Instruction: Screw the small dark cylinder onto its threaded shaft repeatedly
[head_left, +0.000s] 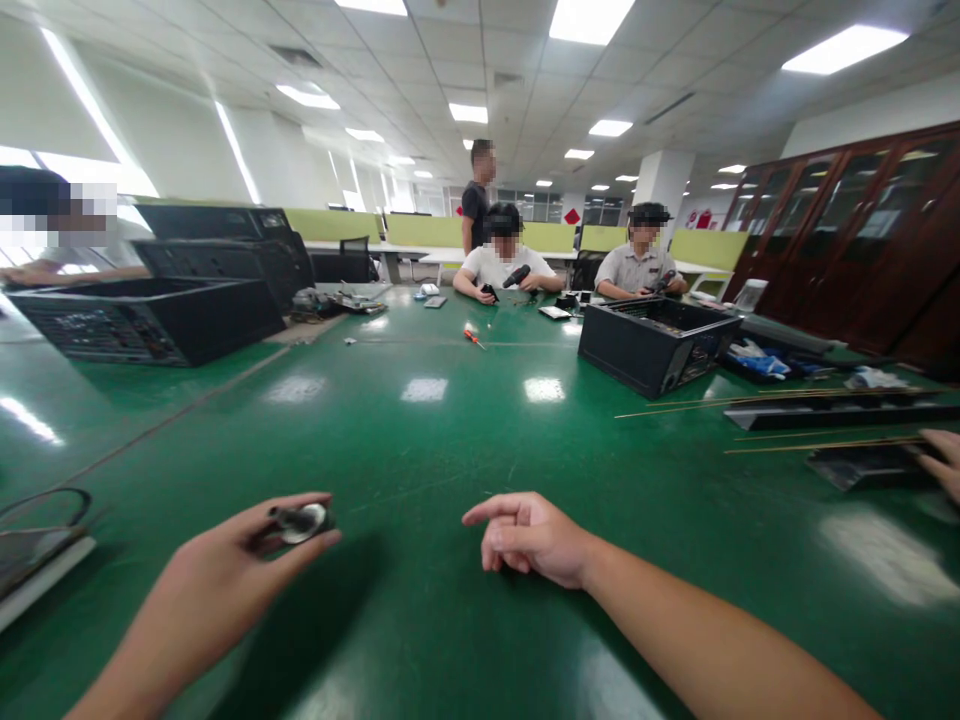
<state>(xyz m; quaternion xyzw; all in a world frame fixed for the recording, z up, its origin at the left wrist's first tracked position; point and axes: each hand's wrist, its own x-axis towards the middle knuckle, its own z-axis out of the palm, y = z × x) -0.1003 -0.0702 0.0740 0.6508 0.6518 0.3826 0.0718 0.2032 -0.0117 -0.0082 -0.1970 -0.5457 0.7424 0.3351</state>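
My left hand (217, 580) is above the green tabletop at the lower left, its thumb and fingers closed round a small metal part (304, 522). That part has a shiny round rim and a short dark stem; its exact kind is unclear. To the right, my right hand (529, 540) hovers over the table with the index finger stretched out and the other fingers loosely curled. Nothing shows in it. Between the two hands lies bare green surface. An orange screwdriver (472, 338) rests farther up the table, out of reach of both hands.
Black computer cases (652, 340) stand at right and at left (150, 315). Dark metal channels (840, 410) and thin rods lie at right near another person's hand (943, 460). A flat panel (37, 565) is at lower left. Seated people work across the green table (420, 440).
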